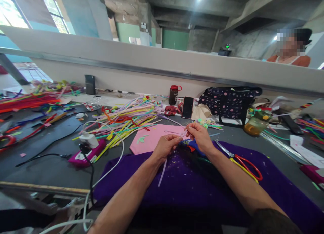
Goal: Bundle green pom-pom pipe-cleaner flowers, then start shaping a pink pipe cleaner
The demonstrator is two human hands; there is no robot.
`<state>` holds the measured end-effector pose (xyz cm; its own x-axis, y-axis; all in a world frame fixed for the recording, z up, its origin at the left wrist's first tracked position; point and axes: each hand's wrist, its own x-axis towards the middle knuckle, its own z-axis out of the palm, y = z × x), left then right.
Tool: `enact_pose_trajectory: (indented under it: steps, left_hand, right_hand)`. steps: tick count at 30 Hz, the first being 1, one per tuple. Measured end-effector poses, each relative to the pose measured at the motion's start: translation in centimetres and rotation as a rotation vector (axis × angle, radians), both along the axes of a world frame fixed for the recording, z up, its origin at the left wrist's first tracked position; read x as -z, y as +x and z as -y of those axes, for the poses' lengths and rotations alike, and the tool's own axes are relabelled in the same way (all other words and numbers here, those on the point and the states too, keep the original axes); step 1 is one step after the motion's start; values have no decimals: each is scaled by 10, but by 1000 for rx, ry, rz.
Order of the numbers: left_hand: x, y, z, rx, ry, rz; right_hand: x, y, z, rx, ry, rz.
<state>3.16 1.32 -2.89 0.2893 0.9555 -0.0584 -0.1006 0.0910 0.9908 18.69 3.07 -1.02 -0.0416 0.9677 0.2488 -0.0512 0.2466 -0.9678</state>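
Over the purple cloth (187, 190), my two hands meet close together. The fingertips of my left hand (165, 146) are pinched on a pale lilac pipe cleaner (162, 173), whose tail hangs down below that hand. My right hand (199, 134) is pinched on lilac pipe cleaner too, just above and to the right. A small twisted part shows between the fingertips, too fine to make out. Under my right hand lies a blue tool (188, 143), partly hidden. Scissors (240, 161) with red and yellow handles rest to the right on the cloth. Behind my left hand is a pink sheet (145, 139).
Behind the sheet lies a pile of coloured pipe cleaners (134, 112). A magenta power strip (87, 153) with cables stands left. Along the back are a phone (187, 107), a dark bottle (173, 95), a patterned bag (227, 102) and a green bottle (257, 122). A person (291, 51) is beyond the partition.
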Motion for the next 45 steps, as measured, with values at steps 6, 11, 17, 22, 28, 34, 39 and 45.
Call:
enact_pose_trajectory:
  steps: [6,11,17,22,28,34,39,45]
  left_hand:
    - [0,1,0,45,-29,-5]
    - [-1,2,2,57,-30,-18]
    - [-3,2,4,64,-10,11]
    - [-2,1,1,75,-36,150]
    - [-1,0,-1,-11,20,128]
    - [-1,3,-1,3,12,47]
    - [0,6,-1,-5,19,-10]
    - [0,6,-1,-51,50,-27]
  right_hand:
    - [1,1,-4,8,-33,-110]
    - [4,1,-5,28,-55,-152]
    - [0,1,-4,32,-8,-85]
    - [0,-3,4,-13,27,18]
    - [2,-8,12,-48,43,79]
    - [1,-5,9,-57,30,109]
    - [2,-5,9,-52,2,61]
    - [3,-5,8,-22,-6,-18]
